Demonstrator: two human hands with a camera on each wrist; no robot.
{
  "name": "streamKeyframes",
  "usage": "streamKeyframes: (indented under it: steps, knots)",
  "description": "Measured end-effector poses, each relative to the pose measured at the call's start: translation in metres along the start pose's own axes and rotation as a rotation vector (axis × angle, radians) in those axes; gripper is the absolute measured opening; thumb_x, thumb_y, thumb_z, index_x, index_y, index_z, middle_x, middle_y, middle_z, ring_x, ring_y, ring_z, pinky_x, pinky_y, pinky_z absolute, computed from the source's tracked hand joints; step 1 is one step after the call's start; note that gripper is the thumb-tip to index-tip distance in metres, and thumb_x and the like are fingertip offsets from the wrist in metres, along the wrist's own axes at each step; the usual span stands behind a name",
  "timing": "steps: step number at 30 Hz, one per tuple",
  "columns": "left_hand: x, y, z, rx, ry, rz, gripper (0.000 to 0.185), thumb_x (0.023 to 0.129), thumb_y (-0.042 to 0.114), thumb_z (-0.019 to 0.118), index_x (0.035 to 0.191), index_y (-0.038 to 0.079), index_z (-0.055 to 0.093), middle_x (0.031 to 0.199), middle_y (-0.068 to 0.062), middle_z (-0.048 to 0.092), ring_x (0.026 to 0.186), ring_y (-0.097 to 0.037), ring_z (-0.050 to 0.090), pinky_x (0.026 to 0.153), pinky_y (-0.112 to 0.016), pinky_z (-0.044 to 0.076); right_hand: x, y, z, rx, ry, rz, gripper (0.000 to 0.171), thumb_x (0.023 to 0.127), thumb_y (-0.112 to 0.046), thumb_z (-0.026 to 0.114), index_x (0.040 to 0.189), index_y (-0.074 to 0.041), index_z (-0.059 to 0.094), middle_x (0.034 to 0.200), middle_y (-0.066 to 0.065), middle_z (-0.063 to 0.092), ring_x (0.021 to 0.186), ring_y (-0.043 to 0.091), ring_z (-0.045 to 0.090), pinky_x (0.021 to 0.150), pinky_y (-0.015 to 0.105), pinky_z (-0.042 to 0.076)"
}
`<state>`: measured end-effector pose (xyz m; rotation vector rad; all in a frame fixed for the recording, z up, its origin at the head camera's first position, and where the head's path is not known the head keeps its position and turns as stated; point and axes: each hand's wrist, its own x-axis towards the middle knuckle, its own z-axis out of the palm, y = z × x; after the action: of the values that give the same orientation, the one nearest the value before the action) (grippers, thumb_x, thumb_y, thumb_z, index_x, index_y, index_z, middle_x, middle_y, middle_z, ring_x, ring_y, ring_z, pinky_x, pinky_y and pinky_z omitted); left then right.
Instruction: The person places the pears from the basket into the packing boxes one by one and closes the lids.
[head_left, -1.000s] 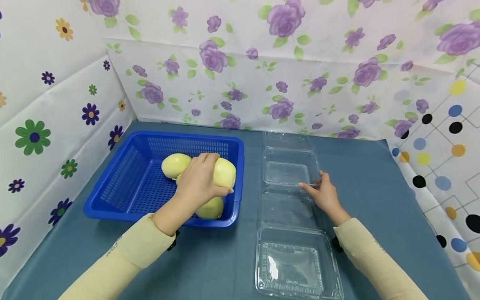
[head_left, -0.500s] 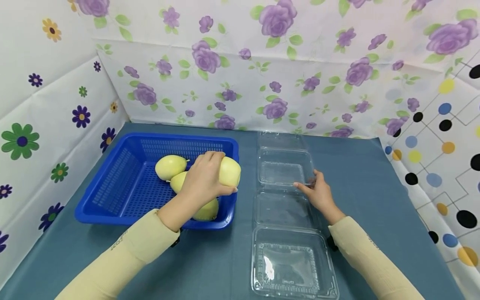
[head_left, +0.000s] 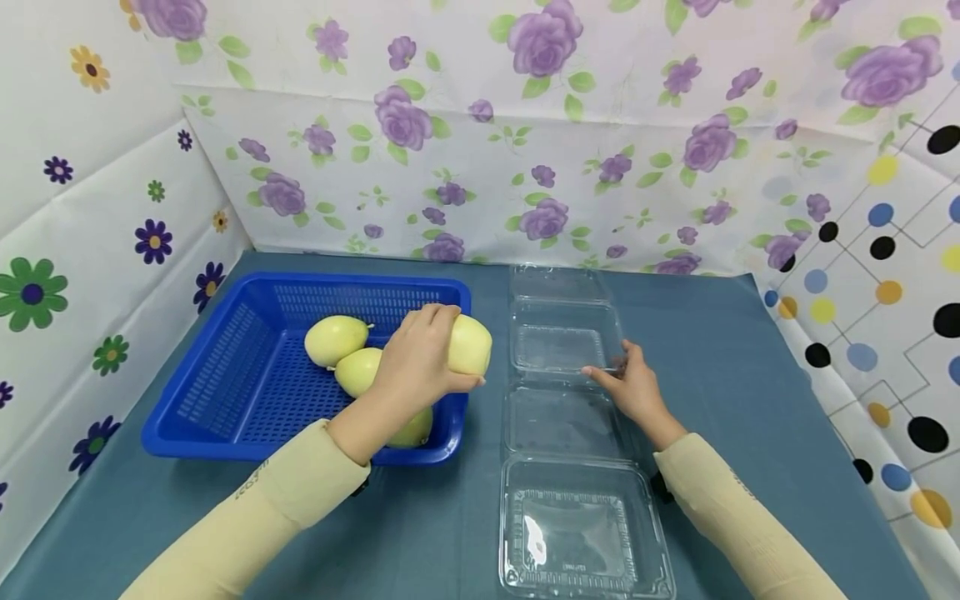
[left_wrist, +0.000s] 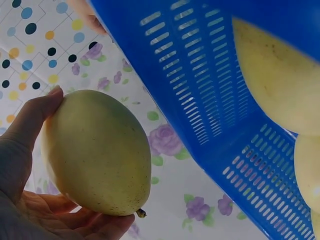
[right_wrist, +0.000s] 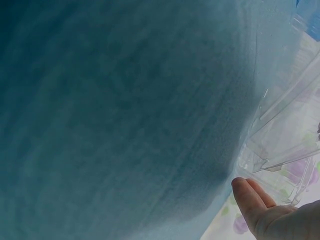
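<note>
We have the pale yellow fruit (head_left: 470,344) in the left hand (head_left: 420,358), palm grip curled around it, lifted over the right rim of the blue basket (head_left: 225,367), at 9 o'clock of the far clear clamshell box (head_left: 564,337). In the left wrist view the thumb wraps one side and the fingers cup it from below; smooth skin, so we judge a slip possible if the grip loosens over the rim.

Right hand (head_left: 633,390) rests with fingers lightly curled against the far box's right edge, steadying it, not clamping. That box is thin and light; we expect it could skid or tip on the blue counter (head_left: 750,400) if the fruit lands off-centre or on its hinge.

Three more fruits (head_left: 336,340) lie in the basket, at 9 o'clock of the held one; a knock on the rim could shift the basket.

A second open clamshell box (head_left: 577,525) sits at 6 o'clock of the first, edges close; a shove on one may move the other.
</note>
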<state>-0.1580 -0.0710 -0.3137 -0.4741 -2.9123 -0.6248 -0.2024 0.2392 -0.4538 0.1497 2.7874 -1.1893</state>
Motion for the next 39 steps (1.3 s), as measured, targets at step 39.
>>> streamKeyframes:
  steps: [39]
  knots:
    - [0.031, 0.033, 0.021, 0.029, -0.032, 0.096, 0.083, 0.065, 0.041, 0.086, 0.129, 0.001, 0.052, 0.125, -0.017, 0.056, 0.113, -0.034, 0.054, 0.092, -0.045, 0.050, 0.000, -0.002, 0.000, 0.010, 0.003, 0.009, 0.096, 0.089, -0.047, 0.061, 0.150, 0.001, 0.005, 0.142, 0.030, 0.036, 0.128, 0.043, 0.042, 0.097, 0.055, 0.043]
